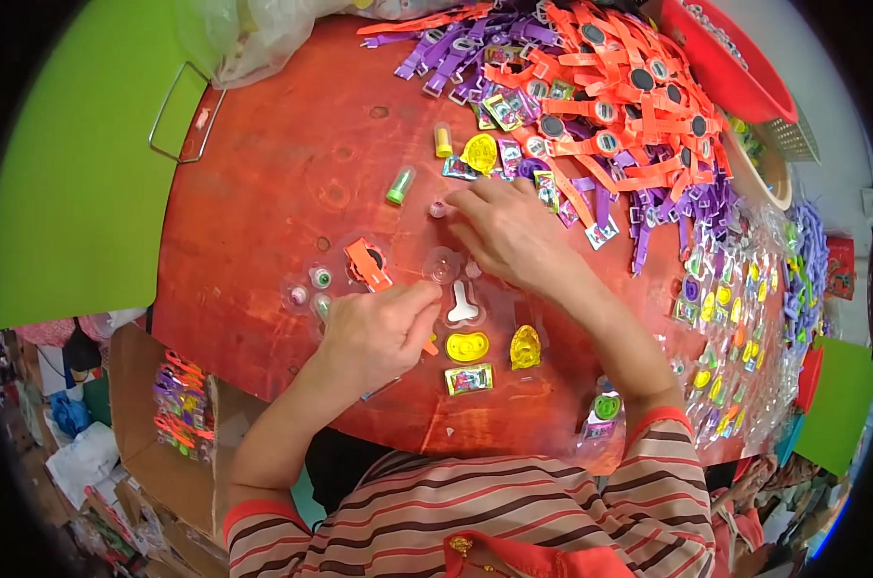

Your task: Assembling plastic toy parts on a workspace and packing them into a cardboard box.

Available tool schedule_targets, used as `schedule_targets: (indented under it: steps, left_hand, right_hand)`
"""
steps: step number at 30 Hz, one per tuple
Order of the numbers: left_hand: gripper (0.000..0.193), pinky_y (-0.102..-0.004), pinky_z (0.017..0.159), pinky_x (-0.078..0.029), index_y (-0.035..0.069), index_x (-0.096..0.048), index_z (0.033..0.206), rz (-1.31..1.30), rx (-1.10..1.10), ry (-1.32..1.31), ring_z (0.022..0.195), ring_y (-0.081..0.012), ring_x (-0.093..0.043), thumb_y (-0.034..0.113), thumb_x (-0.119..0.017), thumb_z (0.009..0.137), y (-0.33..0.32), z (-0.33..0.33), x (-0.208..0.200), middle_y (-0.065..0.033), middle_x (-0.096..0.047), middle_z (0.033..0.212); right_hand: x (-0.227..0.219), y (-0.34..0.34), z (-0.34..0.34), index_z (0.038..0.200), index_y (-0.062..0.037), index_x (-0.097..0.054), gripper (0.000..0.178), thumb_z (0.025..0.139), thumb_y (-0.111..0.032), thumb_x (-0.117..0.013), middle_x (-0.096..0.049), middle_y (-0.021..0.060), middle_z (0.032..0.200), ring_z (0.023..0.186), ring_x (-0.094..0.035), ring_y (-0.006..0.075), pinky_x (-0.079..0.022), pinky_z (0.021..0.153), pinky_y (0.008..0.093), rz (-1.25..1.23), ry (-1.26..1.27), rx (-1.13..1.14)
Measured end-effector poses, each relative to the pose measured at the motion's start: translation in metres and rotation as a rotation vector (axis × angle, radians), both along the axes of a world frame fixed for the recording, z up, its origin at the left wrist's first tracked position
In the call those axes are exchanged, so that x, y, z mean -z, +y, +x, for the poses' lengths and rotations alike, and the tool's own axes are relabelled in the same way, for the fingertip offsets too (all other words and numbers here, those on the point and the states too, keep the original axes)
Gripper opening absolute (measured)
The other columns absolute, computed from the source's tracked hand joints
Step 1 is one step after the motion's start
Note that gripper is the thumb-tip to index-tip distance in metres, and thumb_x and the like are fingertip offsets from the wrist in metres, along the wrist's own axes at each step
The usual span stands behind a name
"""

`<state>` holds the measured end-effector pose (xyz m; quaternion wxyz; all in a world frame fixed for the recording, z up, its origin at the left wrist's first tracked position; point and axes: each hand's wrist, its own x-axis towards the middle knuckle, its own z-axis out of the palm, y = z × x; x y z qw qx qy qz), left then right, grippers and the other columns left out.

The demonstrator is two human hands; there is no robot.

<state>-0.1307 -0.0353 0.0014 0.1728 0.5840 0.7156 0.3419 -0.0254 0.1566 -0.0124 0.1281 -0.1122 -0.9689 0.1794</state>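
My left hand (pixel 383 332) is closed, thumb against curled fingers, at the left edge of a clear moulded plastic tray; whatever it pinches is hidden. A small orange piece (pixel 429 345) peeks out beneath it. In the tray lie a white bone-shaped piece (pixel 462 303) and a yellow oval piece (pixel 467 347). My right hand (pixel 514 231) reaches over the tray's far end, fingers apart, tips beside a small pale pink ball (pixel 438 208). An orange toy watch (pixel 367 265) and a green-eyed eyeball toy (pixel 321 276) lie left of the tray.
Orange watches (pixel 605 111) and purple watches (pixel 446 48) heap at the far right. A green-capped tube (pixel 401 185), a yellow tube (pixel 442 141) and a yellow piece (pixel 479 153) lie before them. Filled clear packs (pixel 730 318) cover the right side. A red basket (pixel 735 58) stands behind.
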Motion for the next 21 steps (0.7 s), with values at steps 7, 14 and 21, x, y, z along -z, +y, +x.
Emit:
schedule_targets:
  steps: [7,14,21]
  left_hand:
    - [0.013,-0.0397,0.048,-0.05,0.008,-0.063,0.095,0.012,-0.009,0.077,0.058,-0.0301,-0.064,0.015,-0.064,0.084,0.002,-0.003,0.0,-0.0104,-0.066,0.071]
    - [0.013,-0.038,0.05,-0.05,0.007,-0.065,0.094,-0.015,-0.09,0.126,0.06,-0.0293,-0.064,0.014,-0.065,0.083,0.0,-0.012,0.0,-0.0114,-0.066,0.073]
    - [0.011,-0.0375,0.051,-0.048,0.008,-0.066,0.091,-0.082,0.014,0.268,0.058,-0.0279,-0.063,0.015,-0.066,0.083,-0.004,-0.012,0.001,-0.0099,-0.065,0.071]
  right_hand:
    - [0.024,0.01,-0.022,0.092,-0.0023,-0.054,0.012,0.084,-0.011,-0.06,-0.059,0.0141,0.08,0.077,-0.062,0.0326,-0.047,0.068,0.045,-0.009,-0.027,-0.054]
    - [0.0,-0.016,0.011,0.101,-0.0072,-0.058,0.02,0.083,-0.013,-0.064,-0.055,0.0077,0.087,0.083,-0.058,0.0273,-0.044,0.073,0.0416,-0.023,0.069,-0.216]
    - [-0.004,-0.022,0.04,0.105,-0.009,-0.059,0.027,0.08,-0.016,-0.068,-0.054,0.0071,0.088,0.084,-0.056,0.0244,-0.04,0.077,0.0375,0.002,-0.026,-0.108]
